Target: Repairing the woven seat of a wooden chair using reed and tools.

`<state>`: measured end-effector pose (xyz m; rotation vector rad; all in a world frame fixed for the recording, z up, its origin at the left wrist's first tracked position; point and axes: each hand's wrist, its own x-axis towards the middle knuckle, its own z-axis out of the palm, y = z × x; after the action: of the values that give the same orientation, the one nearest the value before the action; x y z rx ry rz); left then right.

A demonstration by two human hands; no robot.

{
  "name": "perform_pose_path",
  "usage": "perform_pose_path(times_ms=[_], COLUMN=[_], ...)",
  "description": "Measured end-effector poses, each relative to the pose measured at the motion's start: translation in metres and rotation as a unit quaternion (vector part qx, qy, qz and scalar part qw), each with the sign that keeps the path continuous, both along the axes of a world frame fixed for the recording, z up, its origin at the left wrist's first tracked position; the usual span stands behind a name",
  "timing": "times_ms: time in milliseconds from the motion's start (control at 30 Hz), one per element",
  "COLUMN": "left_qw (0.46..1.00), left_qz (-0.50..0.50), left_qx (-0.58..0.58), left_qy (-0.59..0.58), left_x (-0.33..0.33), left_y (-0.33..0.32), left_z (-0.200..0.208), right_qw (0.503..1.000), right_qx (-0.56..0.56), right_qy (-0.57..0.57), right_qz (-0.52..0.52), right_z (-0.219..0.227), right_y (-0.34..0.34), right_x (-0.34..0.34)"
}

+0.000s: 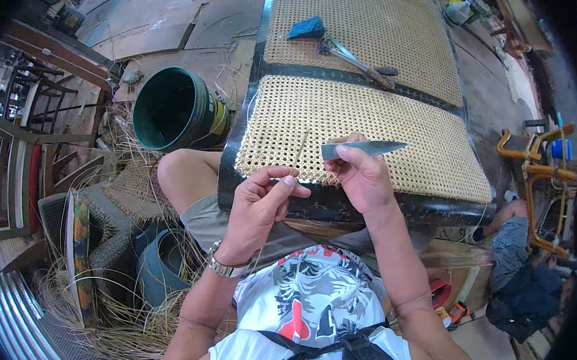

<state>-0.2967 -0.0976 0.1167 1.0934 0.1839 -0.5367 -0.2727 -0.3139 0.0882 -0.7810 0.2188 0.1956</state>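
Observation:
A woven cane panel (372, 129) in a black frame (287, 196) lies across in front of my lap. My left hand (264, 198) hovers over its near edge, thumb and forefinger pinched on a thin cane strand (302, 146) that sticks up toward the weave. My right hand (364, 175) grips a pointed, flat knife (378, 147) with the tip aimed right; its grip end is partly behind the fingers. On the farther part of the panel rest a blue block-like piece (306, 27) and some metal tools with dark handles (379, 76).
A dark green bucket (166, 108) stands left of the panel. Loose cane strands (124, 329) and a rolled mesh sheet (115, 225) lie at my left. Wooden chair frames (18, 174) stand farther left. A curved wooden chair frame (540, 174) and another person (520, 270) are at the right.

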Motion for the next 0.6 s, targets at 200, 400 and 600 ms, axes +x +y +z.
perform_pose_path(times_ms=[200,400,600], left_qw=[0.995,0.998,0.998], left_qz=[-0.015,-0.027,-0.022], left_qx=[0.094,0.060,0.063], left_qy=[-0.043,-0.005,-0.014], left_x=[-0.004,-0.001,-0.001], left_y=[-0.005,-0.007,-0.012], left_z=[0.003,0.006,0.006], right_qw=[0.998,0.999,0.999], right_qx=[0.042,-0.026,0.016], right_qy=[-0.037,-0.039,-0.038], right_qz=[0.029,0.028,0.015], right_z=[0.015,0.022,0.020], right_y=[0.010,0.018,0.016], right_x=[0.001,0.002,0.003])
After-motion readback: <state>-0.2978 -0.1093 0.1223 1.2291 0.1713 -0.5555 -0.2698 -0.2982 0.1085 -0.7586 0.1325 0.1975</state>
